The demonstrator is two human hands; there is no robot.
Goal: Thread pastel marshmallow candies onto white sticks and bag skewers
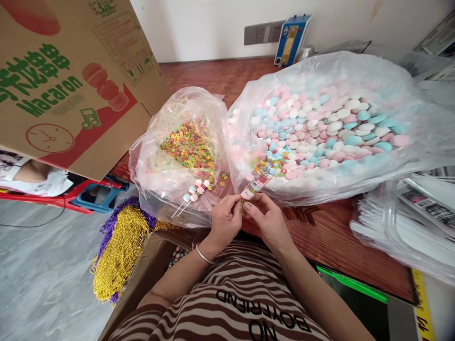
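My left hand is closed around the gathered lower end of a small printed clear candy packet, which tilts up to the right. At the same end, my right hand pinches with thumb and fingers; a bit of gold shows between the hands, its kind hard to make out. Candy in mixed colours shows through the packet. Two marshmallow skewers lie to the left on a clear bag of small ring candies. Behind my right hand spreads a large clear bag of pastel marshmallows.
Gold strips lie on the wooden table. A printed cardboard box stands at left, above gold and purple bundled strands. White plastic packaging is at right; a blue device stands by the wall.
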